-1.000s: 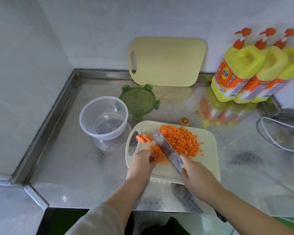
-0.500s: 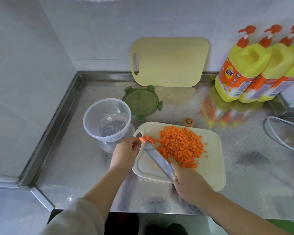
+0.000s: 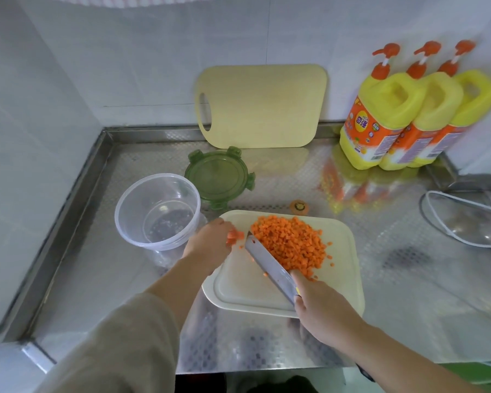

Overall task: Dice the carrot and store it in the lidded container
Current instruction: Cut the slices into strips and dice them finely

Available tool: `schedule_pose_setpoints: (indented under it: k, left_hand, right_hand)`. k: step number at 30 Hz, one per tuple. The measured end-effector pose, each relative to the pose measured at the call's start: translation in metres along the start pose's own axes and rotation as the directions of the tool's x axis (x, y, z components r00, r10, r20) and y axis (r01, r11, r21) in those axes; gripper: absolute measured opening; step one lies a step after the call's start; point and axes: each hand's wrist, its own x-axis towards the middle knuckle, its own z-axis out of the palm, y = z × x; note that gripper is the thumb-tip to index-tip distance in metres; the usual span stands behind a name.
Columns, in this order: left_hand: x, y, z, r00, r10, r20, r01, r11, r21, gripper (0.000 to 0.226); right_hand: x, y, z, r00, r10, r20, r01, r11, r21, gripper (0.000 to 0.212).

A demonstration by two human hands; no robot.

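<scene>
Head view: carrot heap [image 3: 289, 245] mostly diced; left hand [image 3: 210, 245] pinches uncut pieces [image 3: 234, 236], right hand [image 3: 323, 313] grips knife [image 3: 270, 265]; container [image 3: 156, 244] centre-left empty.

Single wide-angle camera worn on the person's head, facing forward and steeply down onto the steel tabletop [image 3: 394, 302], close above the white cutting board [image 3: 238, 290], tiled wall [image 3: 153, 66] bending across the top
</scene>
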Motion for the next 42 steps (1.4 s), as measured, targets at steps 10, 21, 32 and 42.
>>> schedule_pose_setpoints:
  k: [10, 21, 32, 42]
  left_hand:
    - [-0.027, -0.010, -0.003, 0.953, -0.301, 0.028, 0.263, 0.778, -0.571, 0.019]
    - [-0.051, 0.027, 0.051, 0.922, -0.361, 0.137, 0.377, 0.763, -0.525, 0.031]
    - [-0.053, 0.074, 0.051, 0.973, 0.208, -0.102, -0.184, 0.960, 0.209, 0.105]
    - [-0.045, 0.039, 0.031, 0.988, 0.040, -0.151, -0.073, 0.973, -0.219, 0.046]
  right_hand:
    - [0.020, -0.010, 0.004, 0.998, 0.002, -0.058, 0.001, 0.999, 0.043, 0.027]
    - [0.013, 0.008, -0.023, 0.994, 0.045, -0.100, -0.028, 0.985, 0.170, 0.035]
    - [0.002, 0.011, -0.052, 0.993, 0.101, -0.056, -0.067, 0.900, 0.430, 0.032]
    - [-0.005, 0.018, -0.059, 0.992, 0.114, -0.062, -0.083, 0.924, 0.373, 0.041]
